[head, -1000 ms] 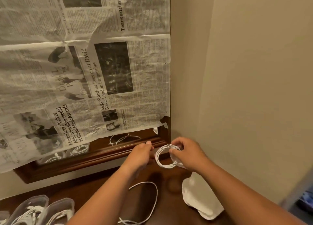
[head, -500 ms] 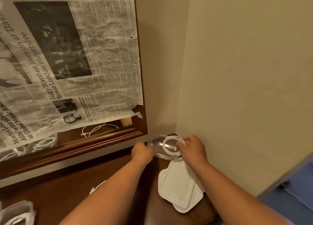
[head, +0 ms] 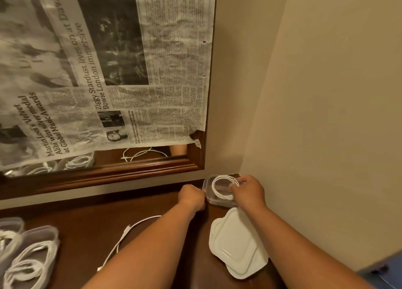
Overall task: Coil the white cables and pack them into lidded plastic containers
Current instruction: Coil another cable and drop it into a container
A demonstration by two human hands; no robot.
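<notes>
Dark wooden tabletop [head: 91, 219], jammed into a beige corner under a mirror [head: 130, 169] that's been covered with newspaper [head: 165, 75]. A clear container [head: 214, 202] is parked right in that corner, probably so it's braced by the walls while being filled. The coiled cable [head: 217, 193] is pinched by the right hand [head: 250, 190] and held at the container's open top, partly inside by the look of it. The left hand [head: 192, 198] is curled against the container's left wall, likely to steady it. Whether the rim is actually gripped can't be told. White lids [head: 237, 245] are stacked just beside the right forearm, handy for closing. One loose cable [head: 124, 236] is left uncoiled by the left forearm.

On table [head: 139, 210]: container [head: 214, 202] holds coiled cable [head: 220, 194]; lids [head: 236, 242] stacked just before.
</notes>
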